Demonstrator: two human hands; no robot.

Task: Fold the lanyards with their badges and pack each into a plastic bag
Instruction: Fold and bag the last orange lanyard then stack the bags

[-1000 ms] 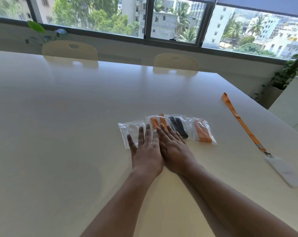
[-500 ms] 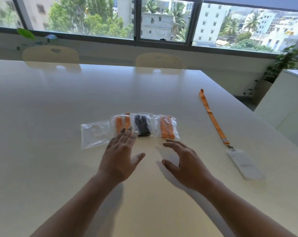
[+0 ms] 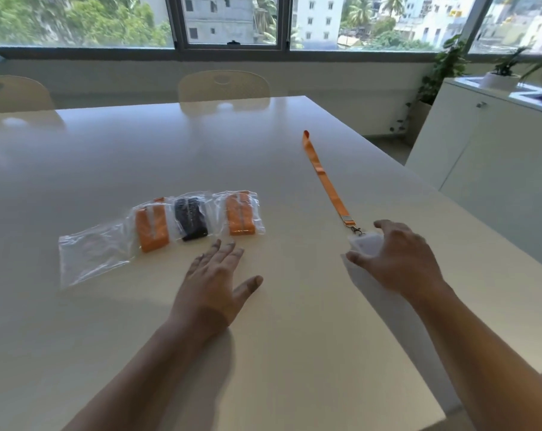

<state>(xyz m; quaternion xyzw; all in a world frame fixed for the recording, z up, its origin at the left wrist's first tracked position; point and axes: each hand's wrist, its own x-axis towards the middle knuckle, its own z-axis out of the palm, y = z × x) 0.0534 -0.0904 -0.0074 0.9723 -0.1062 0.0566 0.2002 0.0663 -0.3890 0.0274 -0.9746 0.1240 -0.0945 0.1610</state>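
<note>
An orange lanyard (image 3: 325,181) lies stretched out on the white table (image 3: 263,353), its clip joined to a white badge (image 3: 364,244) at the near end. My right hand (image 3: 397,259) covers the badge, with thumb and fingers curled round its edges. My left hand (image 3: 213,284) rests flat on the table with fingers straight, just in front of the bags. Three packed plastic bags lie in a row: one with an orange lanyard (image 3: 151,228), one with a black lanyard (image 3: 190,219), one with an orange lanyard (image 3: 240,216). An empty clear bag (image 3: 92,253) lies at their left.
Two cream chairs (image 3: 223,85) stand at the table's far side under the window. A white cabinet (image 3: 493,169) with potted plants stands past the table's right edge, which runs close to my right hand.
My right hand has moved right from the middle of the table onto the badge. My left hand has drawn back from the bags and lies flat. The view has swung right.
</note>
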